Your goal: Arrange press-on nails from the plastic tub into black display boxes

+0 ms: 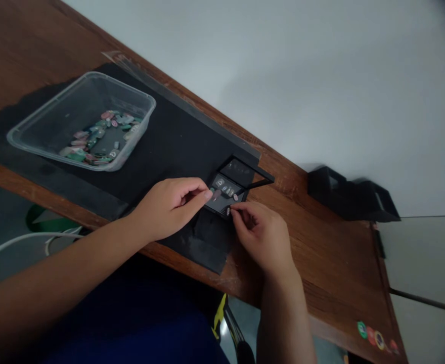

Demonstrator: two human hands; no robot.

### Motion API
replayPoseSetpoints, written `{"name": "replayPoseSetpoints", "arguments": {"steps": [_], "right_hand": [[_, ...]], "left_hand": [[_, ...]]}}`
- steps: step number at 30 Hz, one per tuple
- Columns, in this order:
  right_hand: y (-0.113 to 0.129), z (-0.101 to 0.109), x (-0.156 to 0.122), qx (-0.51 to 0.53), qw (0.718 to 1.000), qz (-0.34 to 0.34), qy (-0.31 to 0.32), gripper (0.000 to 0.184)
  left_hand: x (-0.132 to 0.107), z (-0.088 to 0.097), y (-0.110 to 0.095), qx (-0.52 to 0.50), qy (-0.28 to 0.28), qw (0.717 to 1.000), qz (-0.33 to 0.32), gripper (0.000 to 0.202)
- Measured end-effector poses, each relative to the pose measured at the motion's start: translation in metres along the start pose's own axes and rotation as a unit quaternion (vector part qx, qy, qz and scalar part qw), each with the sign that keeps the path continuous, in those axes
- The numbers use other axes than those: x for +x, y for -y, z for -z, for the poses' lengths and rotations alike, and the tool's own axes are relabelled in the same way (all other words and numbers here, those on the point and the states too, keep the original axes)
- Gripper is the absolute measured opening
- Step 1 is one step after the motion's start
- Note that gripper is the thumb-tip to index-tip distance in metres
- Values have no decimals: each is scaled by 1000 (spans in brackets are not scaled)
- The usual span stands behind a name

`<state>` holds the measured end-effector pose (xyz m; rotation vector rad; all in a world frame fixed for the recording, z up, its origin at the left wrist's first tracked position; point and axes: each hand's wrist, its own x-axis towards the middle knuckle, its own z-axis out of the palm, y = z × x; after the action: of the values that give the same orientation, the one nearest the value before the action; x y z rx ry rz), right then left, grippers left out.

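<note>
A small black tray (241, 174) lies on a black mat (169, 146) on the wooden table; several small coloured pieces sit in it. My left hand (169, 207) reaches over the tray's near left side, fingers pinched on a small pinkish piece (216, 194). At the tray's near edge my right hand (262, 235) pinches another tiny piece (229, 211). A clear plastic tub (48, 119) with several pink, green and white pieces (101, 136) stands at the left on the mat.
A black box-like object (353, 199) rests against the white wall at the right. Round stickers (372, 334) mark the table's near right corner. A white cable (21, 240) and something green lie below the table edge at left.
</note>
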<state>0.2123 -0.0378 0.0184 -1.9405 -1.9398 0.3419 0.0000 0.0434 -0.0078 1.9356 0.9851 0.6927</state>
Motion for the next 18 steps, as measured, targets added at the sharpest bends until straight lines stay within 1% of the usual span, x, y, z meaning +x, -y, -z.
{"name": "replayPoseSetpoints", "arguments": {"steps": [3, 6, 11, 15, 18], "right_hand": [[1, 1, 0, -6, 1000, 3, -6, 11], [-1, 3, -2, 22, 1000, -6, -4, 9], [-5, 6, -4, 62, 997, -9, 36, 21], [-6, 4, -3, 79, 996, 9, 49, 23], [-7, 1, -1, 91, 995, 11, 42, 21]], "left_hand": [[1, 0, 0, 2, 4, 1000, 1, 29], [1, 0, 0, 7, 3, 1000, -2, 29], [1, 0, 0, 9, 5, 1000, -5, 29], [0, 1, 0, 16, 8, 1000, -8, 29], [1, 1, 1, 16, 10, 1000, -10, 28]]}}
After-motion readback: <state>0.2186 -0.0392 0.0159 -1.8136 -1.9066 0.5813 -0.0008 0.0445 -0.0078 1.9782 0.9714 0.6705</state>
